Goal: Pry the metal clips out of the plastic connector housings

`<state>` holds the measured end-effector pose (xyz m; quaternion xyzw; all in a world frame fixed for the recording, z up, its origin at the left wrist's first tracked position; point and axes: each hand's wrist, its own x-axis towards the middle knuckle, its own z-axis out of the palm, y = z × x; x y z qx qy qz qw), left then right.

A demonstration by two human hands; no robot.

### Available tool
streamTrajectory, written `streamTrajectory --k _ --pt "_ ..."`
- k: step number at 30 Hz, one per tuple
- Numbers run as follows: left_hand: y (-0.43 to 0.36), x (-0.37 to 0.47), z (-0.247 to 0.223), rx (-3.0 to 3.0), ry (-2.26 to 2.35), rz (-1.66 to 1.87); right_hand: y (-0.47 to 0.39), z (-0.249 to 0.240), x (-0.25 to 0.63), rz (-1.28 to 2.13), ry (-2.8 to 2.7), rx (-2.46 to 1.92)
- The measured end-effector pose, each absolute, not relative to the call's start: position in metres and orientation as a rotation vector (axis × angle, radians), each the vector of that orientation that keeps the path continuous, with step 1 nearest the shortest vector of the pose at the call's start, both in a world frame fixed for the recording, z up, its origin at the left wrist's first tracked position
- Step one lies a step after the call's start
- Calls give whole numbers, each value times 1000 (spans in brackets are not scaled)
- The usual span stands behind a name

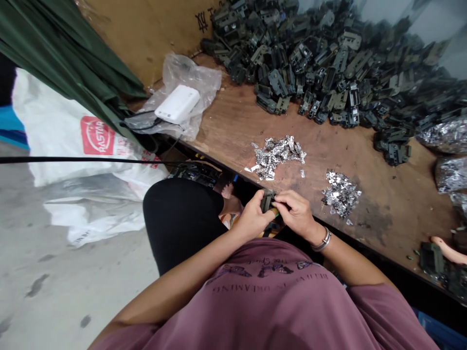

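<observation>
While the left hand [253,216] holds one dark plastic part [267,199] just nearer the body than the larger silver pile [273,158], the right hand [297,214] works at its edge. Left fingers: closed around the part. Right fingers: at the part, bent; whether they pinch a small piece, cannot tell.

Handling, as judged: part best kept steady by the left thumb and fingers, face turned up to view; right fingertips best pressing lightly and squarely, since thin metal could bend or slip.

Count, placed from the larger silver pile:
- Dark part in hand: 1.
- Larger silver pile: 1, on the worktop [226,131]; pieces too many to count.
- Loose silver piece [302,173]: 1 clearly apart, just right.
- Smaller silver pile [342,194]: 1, to the right and nearer the body.
- Heap of dark parts [314,63]: 1, beyond; contents uncountable.
- White box [177,104]: 1, to the left and beyond, on clear plastic [204,80].
- Bags of shiny pieces [445,136]: at least 2, far right.
- Bracelet [323,239]: 1 visible, right wrist, nearer the body.
</observation>
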<state>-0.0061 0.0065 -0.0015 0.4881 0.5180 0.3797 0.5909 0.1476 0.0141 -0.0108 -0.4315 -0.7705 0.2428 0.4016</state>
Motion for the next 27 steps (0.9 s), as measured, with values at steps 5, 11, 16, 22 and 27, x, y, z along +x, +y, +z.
streamTrajectory --k 5,11,16,22,27 --pt "2 -11 -6 1312 1329 776 8 -27 149 527 -2076 -1122" --pt "-3 -18 1 1515 1400 605 5 -14 153 693 -2078 -997" --pt "0 -22 13 1788 1271 831 2 3 161 757 -1810 -1032" --pt "1 -31 18 1975 1250 1156 -13 -3 167 750 -1834 -1104" --pt "1 -33 22 1867 1189 1133 -13 -7 169 727 -1855 -1142"
